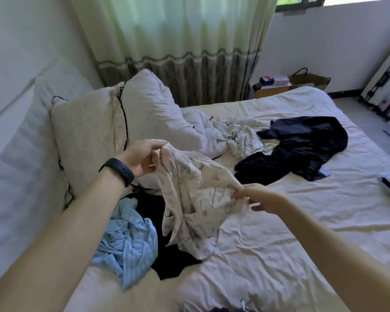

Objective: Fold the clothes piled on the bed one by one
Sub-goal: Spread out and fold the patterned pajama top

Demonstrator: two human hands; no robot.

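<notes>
The left forearm runs up from the lower corner, closest of all, with a black wristband just behind the left hand. That hand is raised above the bed, its fingers curled round a bunched top edge of a cream printed garment. The right hand sits lower, with its thumb and fingertips pinching another edge of the same cloth, so the garment hangs stretched between both hands and drapes below them, its lower hem touching the sheet. The print is dark line drawings, among them a butterfly shape near the right hand; any lettering in it is too blurred to read.

Under the left hand and wrist lies a crumpled light blue garment, resting on a black garment that spreads beneath the hanging cloth. Beyond the right hand a dark navy garment sprawls on the sheet, touching a pale crumpled garment beside it. Behind the left hand two pillows with dark piping lean against the wall.

Far past both hands a green curtain hangs; a bedside table holds small boxes whose labels cannot be read, and a woven bag stands just beside it. A white suitcase stands well off from the right hand.
</notes>
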